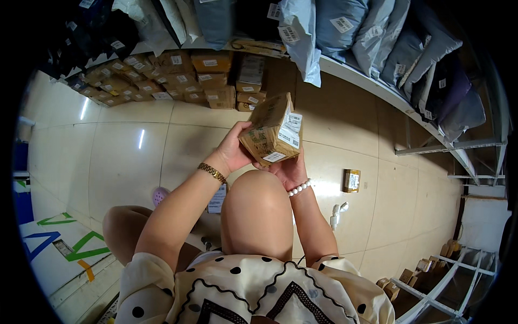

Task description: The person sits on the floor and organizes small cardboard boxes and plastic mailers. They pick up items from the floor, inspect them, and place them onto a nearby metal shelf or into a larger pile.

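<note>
Between my hands, above my knee, a brown cardboard box [265,133] is held at a tilt. White labels show on its right side and its lower edge. My left hand [236,148] grips the box's left side, thumb near its lower left edge. My right hand [288,170] is closed around the lower right of the box, its fingers partly hidden under and behind it. A gold watch is on my left wrist and a white bead bracelet on my right.
Stacked cardboard boxes [178,78] fill the space under the far shelf [367,67], which carries grey and white mailer bags [339,24]. A small parcel [352,181] and a white device [335,216] lie on the tiled floor at right. A metal rack [431,291] stands lower right.
</note>
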`<state>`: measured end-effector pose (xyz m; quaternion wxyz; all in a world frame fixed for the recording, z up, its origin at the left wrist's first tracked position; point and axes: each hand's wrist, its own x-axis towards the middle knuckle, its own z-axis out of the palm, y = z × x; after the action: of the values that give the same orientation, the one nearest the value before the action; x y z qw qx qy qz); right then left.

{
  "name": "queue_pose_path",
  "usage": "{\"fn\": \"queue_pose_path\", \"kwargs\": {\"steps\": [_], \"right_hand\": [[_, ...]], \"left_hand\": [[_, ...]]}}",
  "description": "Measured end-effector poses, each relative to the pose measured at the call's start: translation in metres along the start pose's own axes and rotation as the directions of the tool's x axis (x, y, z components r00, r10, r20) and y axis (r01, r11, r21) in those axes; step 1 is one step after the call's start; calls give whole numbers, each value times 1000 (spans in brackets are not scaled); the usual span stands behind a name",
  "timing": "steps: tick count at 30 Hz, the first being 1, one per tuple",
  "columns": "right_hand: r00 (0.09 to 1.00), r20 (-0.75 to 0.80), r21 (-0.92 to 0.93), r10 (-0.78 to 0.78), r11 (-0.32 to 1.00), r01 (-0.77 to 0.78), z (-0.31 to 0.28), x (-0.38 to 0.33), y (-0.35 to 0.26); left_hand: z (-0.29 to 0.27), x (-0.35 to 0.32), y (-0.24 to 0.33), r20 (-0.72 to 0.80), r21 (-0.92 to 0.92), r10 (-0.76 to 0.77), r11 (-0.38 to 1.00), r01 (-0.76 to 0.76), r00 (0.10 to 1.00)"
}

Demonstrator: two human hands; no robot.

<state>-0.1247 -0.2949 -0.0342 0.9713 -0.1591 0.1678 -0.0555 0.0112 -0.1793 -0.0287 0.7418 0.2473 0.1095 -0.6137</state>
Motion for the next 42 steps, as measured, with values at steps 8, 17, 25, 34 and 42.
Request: {"fn": "queue_pose_path", "kwargs": {"steps": [8, 17, 25, 34, 42], "right_hand": [[975, -96, -296, -200, 941, 164, -59, 27, -3], [983, -171, -169, -62, 985, 32, -60, 23, -3], [955, -232, -439, -185, 896, 67, -39, 145, -78], [907, -331, -657, -260, 754, -24, -17, 281, -90], [960, -192, -570, -205, 819, 61, -12, 297, -74]], "left_hand": [[-36, 31, -14, -87, 570, 279, 801, -181, 956], [19, -1, -1, -222, 636, 209, 771, -21, 952], [-27, -80, 41, 5, 984, 461, 156, -86, 887], [-69, -199, 79, -168, 983, 488, 154, 105, 857], [-43, -186, 81, -43, 998, 443, -12, 54, 895]]}}
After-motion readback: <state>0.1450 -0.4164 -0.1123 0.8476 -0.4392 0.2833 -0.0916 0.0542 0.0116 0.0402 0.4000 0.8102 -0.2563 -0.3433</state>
